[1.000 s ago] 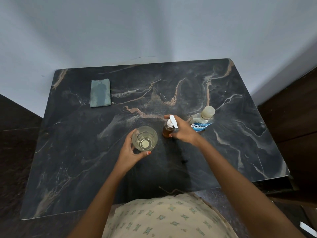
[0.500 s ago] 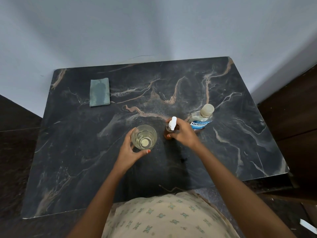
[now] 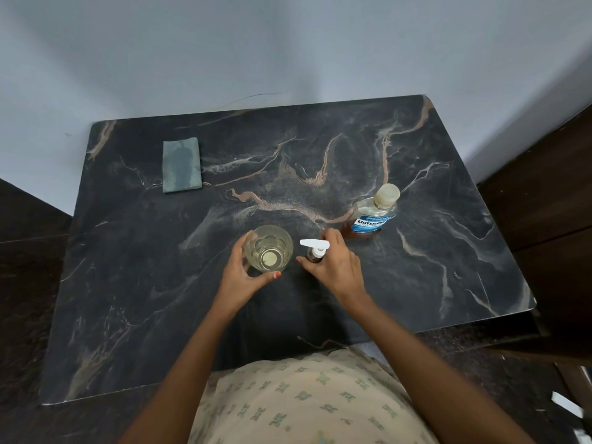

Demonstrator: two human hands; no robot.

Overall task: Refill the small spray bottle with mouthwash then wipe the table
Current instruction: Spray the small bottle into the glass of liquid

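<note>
Our left fingers (image 3: 238,251) wrap the glass (image 3: 268,248) of pale liquid while our right fingers (image 3: 333,237) grip the small spray bottle (image 3: 315,253) standing on the worktop (image 3: 448,251) beside the amber-bottomed mouthwash bottle (image 3: 371,217), its white nozzle now swung leftward.

Marble table (image 3: 448,283): cloth (image 3: 182,166), glass (image 3: 268,248), spray bottle (image 3: 315,253), mouthwash bottle (image 3: 371,217).

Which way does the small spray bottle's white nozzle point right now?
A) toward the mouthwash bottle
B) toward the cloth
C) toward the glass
C: the white nozzle on the small spray bottle, held by the right hand, points at the glass.
</note>
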